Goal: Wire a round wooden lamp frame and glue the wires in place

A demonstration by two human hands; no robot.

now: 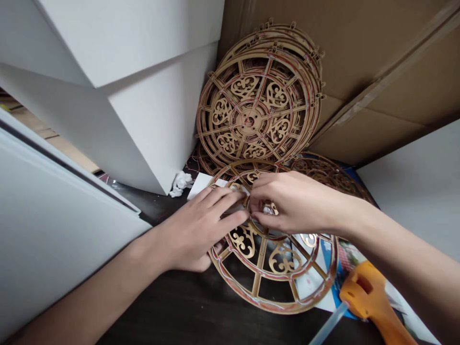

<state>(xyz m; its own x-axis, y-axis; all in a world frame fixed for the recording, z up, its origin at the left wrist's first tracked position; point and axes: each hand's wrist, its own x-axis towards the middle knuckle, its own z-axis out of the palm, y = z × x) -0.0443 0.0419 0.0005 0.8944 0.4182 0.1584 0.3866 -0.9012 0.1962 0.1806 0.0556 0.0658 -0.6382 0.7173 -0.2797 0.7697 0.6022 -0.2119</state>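
Observation:
A round gold openwork frame [261, 270] with scroll ornaments lies tilted in front of me, thin red and white wires running along its rings. My left hand [196, 225] grips its left side, fingers reaching over the frame toward the centre and thumb low at the edge. Close by, my right hand [283, 201] is closed in a pinch at the inner ring; what sits between its fingertips is hidden. The fingertips of both hands nearly meet. An orange glue gun [366, 292] with a translucent glue stick [328, 326] lies under my right forearm.
Several similar round frames [247, 120] lean stacked against a cardboard box [359, 62]. More frames [323, 172] lie behind my right hand. White boxes [151, 105] stand left, with crumpled white tissue [180, 183] at their foot. The dark tabletop [172, 306] carries printed sheets.

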